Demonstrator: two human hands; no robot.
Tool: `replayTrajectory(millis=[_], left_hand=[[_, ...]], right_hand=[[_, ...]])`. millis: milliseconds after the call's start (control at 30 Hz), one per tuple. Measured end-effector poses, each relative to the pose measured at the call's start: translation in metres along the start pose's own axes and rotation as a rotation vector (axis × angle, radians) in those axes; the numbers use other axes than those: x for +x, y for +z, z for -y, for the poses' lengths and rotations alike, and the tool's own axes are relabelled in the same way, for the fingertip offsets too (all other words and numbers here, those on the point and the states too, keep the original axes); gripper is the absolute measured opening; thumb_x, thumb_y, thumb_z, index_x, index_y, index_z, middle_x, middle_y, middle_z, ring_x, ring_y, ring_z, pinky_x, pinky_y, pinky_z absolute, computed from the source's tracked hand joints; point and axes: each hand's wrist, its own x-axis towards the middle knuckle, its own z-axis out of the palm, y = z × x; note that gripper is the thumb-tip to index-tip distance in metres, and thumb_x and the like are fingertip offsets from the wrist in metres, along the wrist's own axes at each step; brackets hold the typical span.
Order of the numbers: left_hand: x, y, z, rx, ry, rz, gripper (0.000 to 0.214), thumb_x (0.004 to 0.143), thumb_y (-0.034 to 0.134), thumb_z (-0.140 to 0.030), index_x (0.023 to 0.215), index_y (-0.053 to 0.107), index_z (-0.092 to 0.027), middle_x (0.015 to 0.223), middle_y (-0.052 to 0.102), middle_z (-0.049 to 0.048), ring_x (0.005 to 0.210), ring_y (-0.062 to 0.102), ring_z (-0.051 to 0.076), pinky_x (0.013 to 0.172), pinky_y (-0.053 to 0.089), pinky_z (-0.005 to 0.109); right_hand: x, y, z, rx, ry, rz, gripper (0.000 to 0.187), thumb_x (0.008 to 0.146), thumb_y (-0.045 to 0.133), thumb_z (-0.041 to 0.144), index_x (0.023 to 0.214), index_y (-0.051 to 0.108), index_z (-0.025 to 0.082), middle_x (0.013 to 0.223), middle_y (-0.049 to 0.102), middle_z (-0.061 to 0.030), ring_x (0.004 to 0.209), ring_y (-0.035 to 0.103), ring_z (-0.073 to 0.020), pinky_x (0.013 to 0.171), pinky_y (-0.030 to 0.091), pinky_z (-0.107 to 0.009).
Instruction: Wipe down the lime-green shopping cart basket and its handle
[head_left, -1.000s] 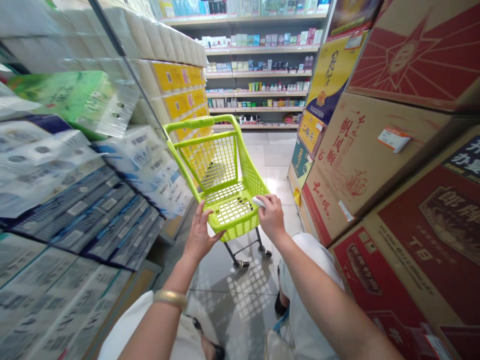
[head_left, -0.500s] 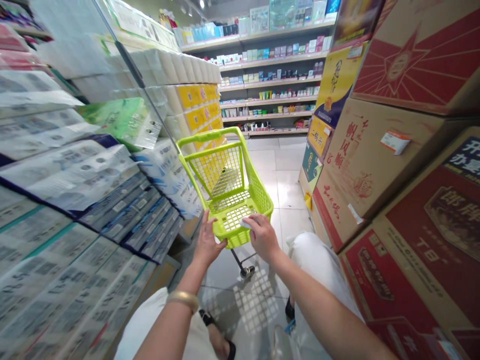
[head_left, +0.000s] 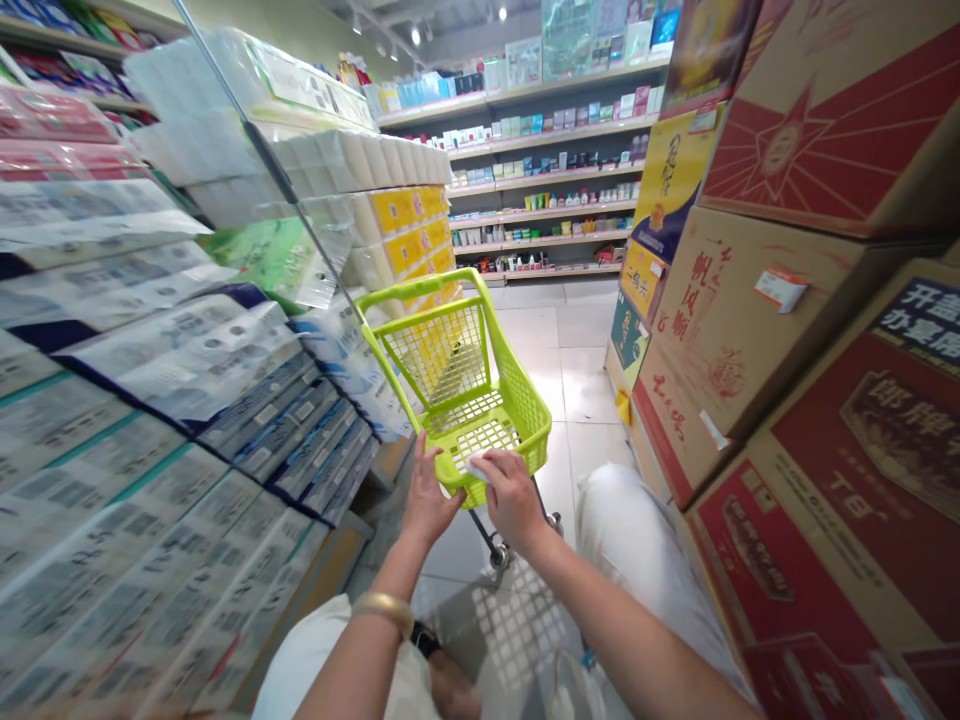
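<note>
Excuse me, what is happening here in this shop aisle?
A person crouches in the aisle at a small green cart, which stands empty on the tiled floor. The left hand grips the cart's near rim. The right hand presses a small white cloth, or something like it, against the same rim. Packs of tissue paper fill the shelves on the left, and big cardboard boxes are stacked on the right.

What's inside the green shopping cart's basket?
The green shopping cart shows only its bare mesh floor. The right hand, holding a small white object, and the left hand cover the near rim.
</note>
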Motion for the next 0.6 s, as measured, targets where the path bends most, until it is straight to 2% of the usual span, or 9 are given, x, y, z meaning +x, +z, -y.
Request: replayTrajectory(millis=[67,133,233,333,433,500,600], left_hand=[[-0.003,-0.003,-0.001,0.001,-0.009,0.009,0.062,0.065,0.065,-0.016,0.120,0.037,-0.021,0.159,0.017,0.0176,0.144,0.029,0.034,0.111,0.040,0.050],[-0.006,-0.004,-0.003,0.001,-0.017,0.014,0.063,0.065,0.065,-0.016,0.121,0.037,-0.022,0.159,0.018,0.0169,0.144,0.029,0.033,0.111,0.041,0.049],[-0.009,-0.002,-0.007,-0.004,-0.007,-0.004,0.065,0.064,0.065,-0.015,0.122,0.037,-0.022,0.157,0.020,0.0166,0.143,0.031,0.032,0.111,0.040,0.048],[-0.013,0.003,-0.010,-0.003,0.026,-0.039,0.064,0.066,0.065,-0.018,0.123,0.036,-0.020,0.156,0.022,0.0187,0.141,0.034,0.033,0.110,0.040,0.050],[-0.016,0.004,-0.010,-0.006,0.056,-0.070,0.060,0.070,0.064,-0.021,0.124,0.036,-0.019,0.155,0.023,0.0213,0.138,0.039,0.033,0.107,0.043,0.051],[-0.019,0.002,-0.010,-0.007,0.045,-0.069,0.061,0.070,0.064,-0.021,0.124,0.037,-0.019,0.155,0.023,0.0209,0.138,0.039,0.033,0.106,0.044,0.050],[-0.023,-0.004,-0.013,-0.008,0.010,-0.049,0.065,0.066,0.064,-0.017,0.125,0.037,-0.020,0.157,0.022,0.0177,0.141,0.034,0.032,0.109,0.043,0.047]], right_hand=[[0.003,-0.014,-0.015,-0.029,0.026,-0.034,0.050,0.076,0.042,-0.003,0.114,0.066,0.019,0.108,0.059,-0.0093,0.103,0.051,-0.0227,0.095,0.047,-0.037],[0.008,-0.027,-0.029,-0.087,0.115,-0.113,0.047,0.077,0.043,-0.002,0.111,0.067,0.017,0.105,0.058,-0.0107,0.100,0.051,-0.0242,0.092,0.048,-0.039],[0.011,-0.030,-0.027,-0.139,0.189,-0.152,0.044,0.075,0.044,-0.003,0.105,0.070,0.017,0.101,0.058,-0.0113,0.097,0.051,-0.0253,0.088,0.049,-0.041],[0.003,-0.010,0.004,-0.091,0.106,-0.067,0.045,0.074,0.045,-0.004,0.103,0.070,0.020,0.101,0.060,-0.0092,0.097,0.051,-0.0240,0.089,0.049,-0.039],[-0.006,0.007,0.032,0.000,-0.007,0.027,0.046,0.077,0.048,-0.002,0.109,0.068,0.024,0.104,0.062,-0.0069,0.099,0.053,-0.0218,0.091,0.049,-0.036],[-0.009,0.005,0.032,0.034,-0.059,0.059,0.046,0.078,0.048,-0.002,0.111,0.067,0.025,0.105,0.062,-0.0061,0.099,0.054,-0.0207,0.090,0.050,-0.034],[-0.009,-0.019,0.006,0.003,-0.035,0.009,0.047,0.078,0.045,-0.002,0.109,0.068,0.024,0.103,0.063,-0.0061,0.098,0.055,-0.0203,0.090,0.050,-0.034]])
